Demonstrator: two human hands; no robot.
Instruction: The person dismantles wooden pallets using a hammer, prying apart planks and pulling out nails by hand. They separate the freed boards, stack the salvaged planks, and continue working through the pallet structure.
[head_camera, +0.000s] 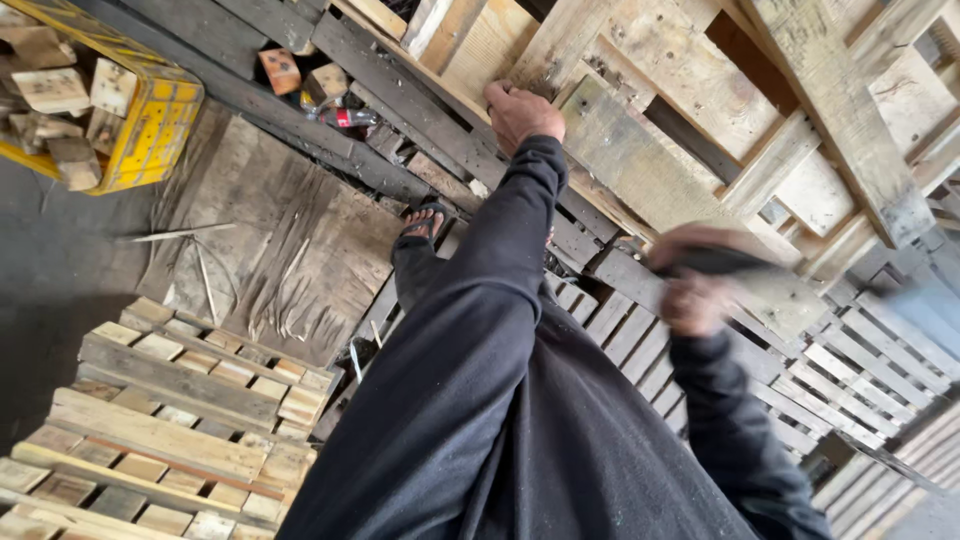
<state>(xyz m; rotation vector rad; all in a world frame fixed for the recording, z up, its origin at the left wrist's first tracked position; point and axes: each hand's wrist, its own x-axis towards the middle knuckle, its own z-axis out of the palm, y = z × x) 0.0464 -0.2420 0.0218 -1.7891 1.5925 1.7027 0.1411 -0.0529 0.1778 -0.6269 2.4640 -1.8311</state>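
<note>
Overhead, my left hand presses flat, fingers spread, on the weathered grey-brown wooden pallet standing tilted before me. My right hand is blurred, wrapped around a dark tool handle just beside that pallet's lower board. A yellow plastic crate of wood blocks sits well apart.

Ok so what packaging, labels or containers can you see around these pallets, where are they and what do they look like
Plastic bottle: lying on its side among the dark planks, top centre-left; clear, with a red label band.
Yellow plastic crate: top left on the floor; boxy, latticed walls, filled with wooden blocks.
No signs or screens visible.
</note>
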